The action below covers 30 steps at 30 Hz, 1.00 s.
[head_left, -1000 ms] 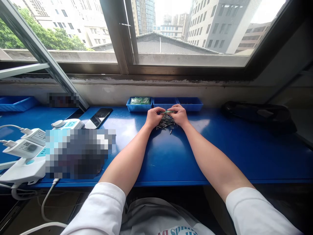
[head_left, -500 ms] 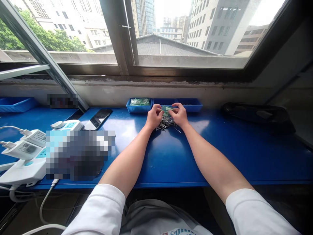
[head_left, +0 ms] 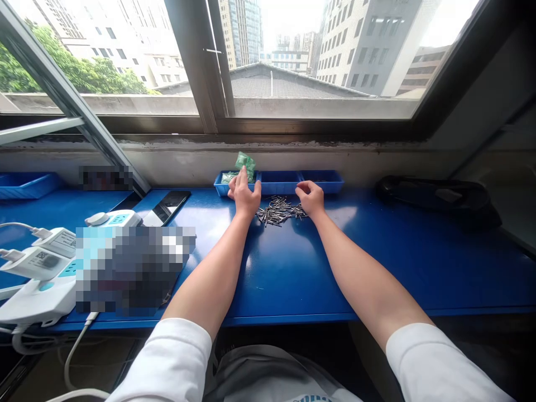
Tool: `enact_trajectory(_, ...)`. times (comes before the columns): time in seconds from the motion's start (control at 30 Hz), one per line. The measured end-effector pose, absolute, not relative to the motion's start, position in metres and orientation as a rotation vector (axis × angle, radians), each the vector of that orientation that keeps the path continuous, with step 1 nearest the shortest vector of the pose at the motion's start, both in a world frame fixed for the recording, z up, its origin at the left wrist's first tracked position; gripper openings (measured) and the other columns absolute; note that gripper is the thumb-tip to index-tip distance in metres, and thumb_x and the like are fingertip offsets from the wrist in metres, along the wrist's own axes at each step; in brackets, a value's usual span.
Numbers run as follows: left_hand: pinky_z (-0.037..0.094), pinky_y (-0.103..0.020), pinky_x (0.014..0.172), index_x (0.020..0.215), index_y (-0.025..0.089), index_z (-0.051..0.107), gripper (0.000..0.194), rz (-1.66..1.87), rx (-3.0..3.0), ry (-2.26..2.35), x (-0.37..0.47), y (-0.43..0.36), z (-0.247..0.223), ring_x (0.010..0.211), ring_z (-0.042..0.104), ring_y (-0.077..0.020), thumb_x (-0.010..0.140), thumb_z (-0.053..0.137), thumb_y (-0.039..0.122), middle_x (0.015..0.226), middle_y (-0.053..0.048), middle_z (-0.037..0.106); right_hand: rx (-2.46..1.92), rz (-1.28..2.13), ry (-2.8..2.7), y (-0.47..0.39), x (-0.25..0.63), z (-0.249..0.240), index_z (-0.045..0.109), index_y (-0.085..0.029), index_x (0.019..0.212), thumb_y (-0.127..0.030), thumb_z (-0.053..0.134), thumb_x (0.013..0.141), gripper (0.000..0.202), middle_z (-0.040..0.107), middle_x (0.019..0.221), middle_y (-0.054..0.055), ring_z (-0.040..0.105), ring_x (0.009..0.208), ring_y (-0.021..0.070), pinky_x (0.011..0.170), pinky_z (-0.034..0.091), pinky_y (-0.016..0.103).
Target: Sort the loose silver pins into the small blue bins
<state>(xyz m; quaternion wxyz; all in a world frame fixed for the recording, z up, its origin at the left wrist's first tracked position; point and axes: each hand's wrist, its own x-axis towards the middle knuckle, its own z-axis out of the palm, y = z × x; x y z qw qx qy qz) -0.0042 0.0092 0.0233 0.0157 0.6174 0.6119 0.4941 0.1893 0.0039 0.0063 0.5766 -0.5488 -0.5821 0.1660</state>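
My left hand is at the left compartment of the blue divided bin, its fingers stretched out and apart. Just beyond the fingertips a small green-tinted plastic bag stands out above the bin, apparently loose; whether a finger still touches it I cannot tell. More green-tinted bags lie in that compartment. My right hand is closed, thumb and fingers pinched together in front of the right compartment; anything between them is too small to make out. Between my hands lies a pile of thin dark metal pins on the blue table.
At left are a phone, a white power strip with chargers and cables, and a blurred-out object. Another blue tray sits far left. A black case-like object lies at right. A window and wall bound the back.
My hands have parted. My left hand has moved left to the bin and opened, and the green bag has gone there from between my hands. More of the pin pile shows.
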Motion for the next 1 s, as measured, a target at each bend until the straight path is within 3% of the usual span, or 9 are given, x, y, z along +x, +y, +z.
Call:
enact_trajectory(0.17, 0.017, -0.062, 0.107, 0.144, 0.018, 0.027, 0.069, 1.088, 1.805, 2.246, -0.008, 0.017, 0.014, 0.138, 0.018, -0.0360, 0.082, 0.046, 0.043, 0.150, -0.014, 0.029, -1.310, 0.408, -1.400, 0.004, 0.188, 0.003, 0.065, -0.019, 0.082, -0.029, 0.056, 0.071, 0.018, 0.067, 0.077, 0.003, 0.059, 0.073, 0.0181, 0.072, 0.049, 0.031)
enact_trajectory(0.3, 0.017, -0.061, 0.107, 0.142, 0.016, 0.029, 0.077, 0.960, 1.773, 2.321, -0.009, 0.017, 0.009, 0.139, 0.012, -0.0385, 0.075, 0.053, 0.047, 0.153, -0.018, 0.013, -1.322, 0.424, -1.451, 0.006, 0.188, 0.001, 0.065, -0.020, 0.085, -0.029, 0.055, 0.072, 0.019, 0.067, 0.079, 0.003, 0.060, 0.075, 0.0185, 0.073, 0.049, 0.032)
enact_trajectory(0.4, 0.018, -0.059, 0.107, 0.139, 0.018, 0.033, 0.077, 0.996, 1.771, 2.370, -0.009, 0.016, 0.007, 0.138, 0.012, -0.0396, 0.071, 0.056, 0.045, 0.153, -0.017, 0.009, -1.383, 0.397, -1.476, 0.009, 0.191, -0.002, 0.066, -0.020, 0.084, -0.028, 0.055, 0.071, 0.019, 0.068, 0.082, 0.004, 0.061, 0.078, 0.0193, 0.077, 0.049, 0.034)
enact_trajectory(0.57, 0.018, -0.060, 0.106, 0.139, 0.018, 0.032, 0.068, 0.992, 1.857, 2.295, -0.011, 0.015, 0.009, 0.134, 0.023, -0.0372, 0.076, 0.050, 0.038, 0.148, -0.016, 0.027, -1.583, 0.325, -1.506, 0.014, 0.196, -0.008, 0.067, -0.020, 0.079, -0.023, 0.056, 0.065, 0.018, 0.068, 0.083, 0.006, 0.061, 0.083, 0.0216, 0.080, 0.048, 0.036)
enact_trajectory(0.73, 0.028, -0.056, 0.103, 0.133, 0.017, 0.042, 0.056, 1.141, 1.890, 2.279, -0.008, 0.010, 0.014, 0.129, 0.031, -0.0350, 0.079, 0.048, 0.030, 0.146, -0.015, 0.032, -1.708, 0.297, -1.552, 0.014, 0.196, -0.009, 0.067, -0.019, 0.079, -0.025, 0.056, 0.068, 0.016, 0.066, 0.088, 0.009, 0.061, 0.085, 0.0230, 0.080, 0.048, 0.037)
enact_trajectory(0.87, 0.038, -0.044, 0.097, 0.109, 0.018, 0.059, 0.033, 1.209, 2.061, 2.038, -0.002, 0.006, 0.015, 0.113, 0.050, -0.0300, 0.083, 0.044, 0.031, 0.115, -0.013, 0.060, -1.670, 0.303, -1.663, 0.013, 0.190, -0.008, 0.067, -0.018, 0.082, -0.024, 0.053, 0.074, 0.017, 0.066, 0.090, 0.009, 0.060, 0.088, 0.0220, 0.084, 0.046, 0.036)
enact_trajectory(0.93, 0.042, -0.038, 0.092, 0.101, 0.019, 0.062, 0.030, 1.115, 2.163, 1.898, 0.001, 0.005, 0.011, 0.103, 0.056, -0.0266, 0.085, 0.043, 0.035, 0.103, -0.010, 0.065, -1.629, 0.288, -1.739, 0.012, 0.185, -0.008, 0.067, -0.018, 0.084, -0.027, 0.053, 0.077, 0.018, 0.065, 0.092, 0.009, 0.059, 0.090, 0.0216, 0.086, 0.045, 0.035)
enact_trajectory(1.0, 0.044, -0.035, 0.090, 0.103, 0.019, 0.063, 0.035, 1.016, 2.235, 1.840, 0.003, 0.005, 0.007, 0.101, 0.058, -0.0256, 0.084, 0.045, 0.042, 0.103, -0.009, 0.067, -1.593, 0.271, -1.806, 0.010, 0.180, -0.007, 0.067, -0.017, 0.086, -0.032, 0.053, 0.079, 0.022, 0.064, 0.093, 0.010, 0.059, 0.091, 0.0216, 0.088, 0.045, 0.035)
